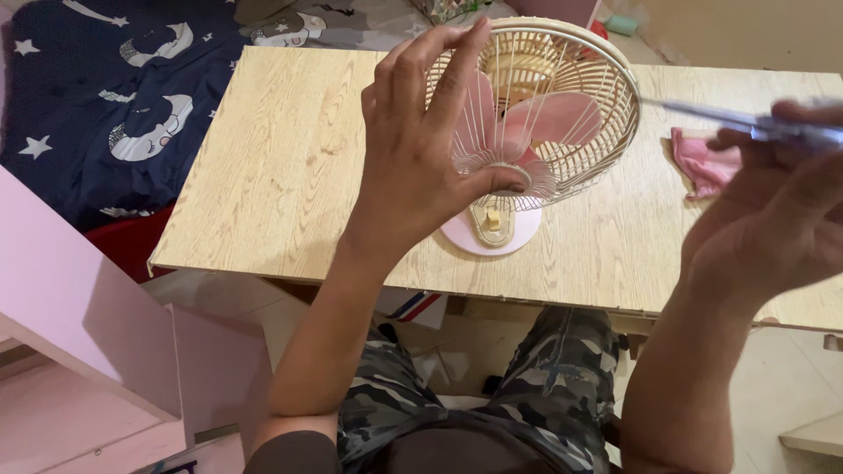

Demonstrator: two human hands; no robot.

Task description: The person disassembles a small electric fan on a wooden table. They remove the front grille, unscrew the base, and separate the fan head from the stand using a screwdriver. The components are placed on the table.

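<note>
A small table fan (pixel 536 132) with pink blades and a cream wire cage stood on its round base at the centre of the wooden desk (pixel 290 167). The left hand (pixel 421 149) held it in a closed grip — fingertips on the cage's top rim, thumb at the hub. At the right edge of the frame, the right hand (pixel 781 211) pinched a blurred, slim screwdriver (pixel 738 118) — its tip pointing toward the cage. A pink cloth (pixel 702 162) lay beside the fan.
</note>
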